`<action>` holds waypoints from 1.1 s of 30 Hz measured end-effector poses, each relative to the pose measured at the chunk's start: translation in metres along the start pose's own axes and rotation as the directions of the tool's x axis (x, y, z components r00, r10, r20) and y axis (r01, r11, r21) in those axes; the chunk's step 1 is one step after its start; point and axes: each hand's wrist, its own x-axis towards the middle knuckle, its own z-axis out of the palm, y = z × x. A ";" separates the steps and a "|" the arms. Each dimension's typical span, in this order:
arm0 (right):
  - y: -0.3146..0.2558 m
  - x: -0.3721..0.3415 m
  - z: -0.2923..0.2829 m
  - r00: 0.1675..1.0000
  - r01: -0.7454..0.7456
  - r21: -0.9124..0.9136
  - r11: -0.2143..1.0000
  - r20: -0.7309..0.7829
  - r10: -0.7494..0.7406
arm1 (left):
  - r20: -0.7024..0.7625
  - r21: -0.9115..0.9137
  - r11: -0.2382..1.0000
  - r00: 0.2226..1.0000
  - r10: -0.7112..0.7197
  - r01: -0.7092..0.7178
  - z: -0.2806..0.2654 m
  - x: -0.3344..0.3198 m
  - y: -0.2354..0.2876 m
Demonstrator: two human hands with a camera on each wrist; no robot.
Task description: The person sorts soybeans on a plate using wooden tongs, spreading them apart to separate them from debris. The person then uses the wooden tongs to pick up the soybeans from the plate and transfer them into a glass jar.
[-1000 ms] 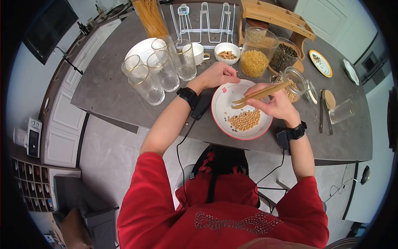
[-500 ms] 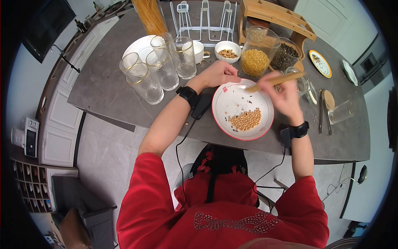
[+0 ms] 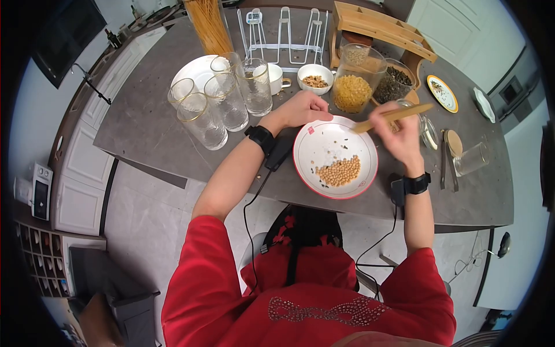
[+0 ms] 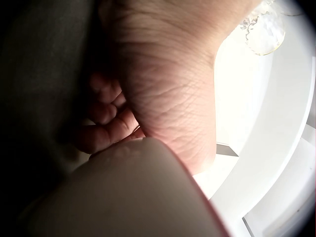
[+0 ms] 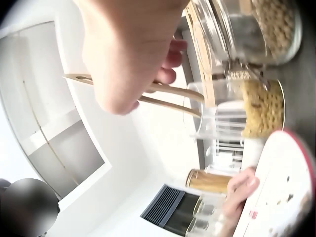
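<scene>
Resting in the red-rimmed dish [image 3: 366, 151] are tan beans [image 3: 340, 172] and dark bits [image 3: 345, 147].

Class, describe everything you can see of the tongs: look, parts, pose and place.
The tongs are pale brown and look wooden, with two long, slim arms that seem to meet at one end. The right hand grips them partway along. Their tips stand apart, nothing visible between them, pointing down over the far right rim of the plate without touching it.
</scene>
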 end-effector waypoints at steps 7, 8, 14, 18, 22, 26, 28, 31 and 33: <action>-0.008 -0.003 0.026 0.945 0.040 0.108 0.993 0.319 -0.073 | -0.001 0.020 1.000 1.000 -0.005 0.005 -0.001 0.001 0.000; -0.007 -0.004 0.026 0.943 0.036 0.130 0.991 0.325 -0.077 | 0.004 0.017 1.000 1.000 -0.017 0.017 -0.001 0.001 0.000; -0.001 -0.002 0.024 0.920 -0.018 0.046 0.999 0.391 -0.001 | 0.004 0.013 1.000 1.000 0.001 -0.001 0.000 -0.001 0.005; 0.002 -0.003 0.021 0.938 0.030 0.006 1.000 0.344 -0.031 | 0.028 -0.014 1.000 1.000 -0.003 0.003 0.000 0.000 0.000; 0.020 0.002 -0.014 0.991 -0.063 0.106 0.992 -0.108 0.075 | 0.005 0.009 1.000 1.000 -0.007 0.007 -0.001 0.000 -0.001; 0.051 0.003 -0.075 0.825 -0.027 0.141 0.990 -0.555 0.102 | 0.033 -0.026 1.000 0.999 0.013 -0.013 0.000 0.002 -0.003; 0.049 0.001 -0.075 0.834 -0.077 0.086 0.993 -0.540 0.112 | 0.023 -0.016 1.000 1.000 0.015 -0.015 0.002 0.002 -0.002; 0.040 0.000 -0.066 0.887 -0.129 0.117 0.985 -0.431 0.167 | 0.023 -0.017 1.000 1.000 0.011 -0.010 0.000 0.002 0.001; 0.028 -0.002 -0.052 0.953 -0.171 0.242 0.955 -0.204 0.222 | 0.035 -0.027 1.000 0.999 0.007 -0.006 0.001 0.001 0.001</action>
